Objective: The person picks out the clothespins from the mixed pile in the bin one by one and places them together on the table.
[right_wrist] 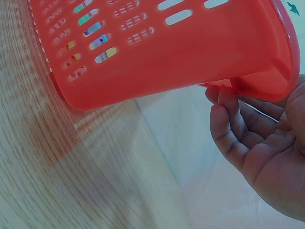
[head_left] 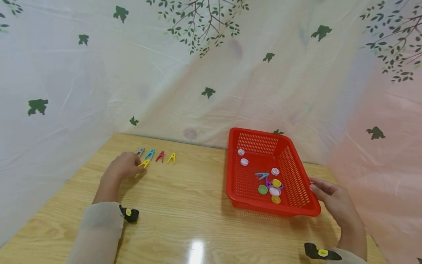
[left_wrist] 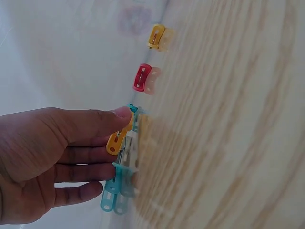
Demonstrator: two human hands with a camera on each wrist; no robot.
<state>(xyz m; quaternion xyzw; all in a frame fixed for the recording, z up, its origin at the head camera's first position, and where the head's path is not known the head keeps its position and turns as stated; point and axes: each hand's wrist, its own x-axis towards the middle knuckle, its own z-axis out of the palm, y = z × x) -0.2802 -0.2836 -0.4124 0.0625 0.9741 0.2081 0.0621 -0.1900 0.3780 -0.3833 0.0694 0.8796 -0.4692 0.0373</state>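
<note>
My left hand (head_left: 124,167) pinches a yellow clothespin (head_left: 144,164) between thumb and fingers at the table's far left. In the left wrist view, this yellow clothespin (left_wrist: 116,139) is under the thumb tip, overlapping other clothespins behind it. Beside it lie a grey clothespin (head_left: 140,151), a blue clothespin (head_left: 150,154), a red clothespin (head_left: 160,156) and another yellow clothespin (head_left: 171,158). On the right, my right hand (head_left: 339,201) grips the rim of a red basket (head_left: 273,210). Its fingers (right_wrist: 224,126) curl beneath the rim in the right wrist view.
Inside the basket lie a blue clothespin (head_left: 262,175), a purple clothespin (head_left: 268,182) and several bottle caps, among them a green cap (head_left: 262,189) and a white cap (head_left: 244,162). A wooden table (head_left: 184,205) carries everything. Behind it hangs a leaf-patterned curtain (head_left: 171,91).
</note>
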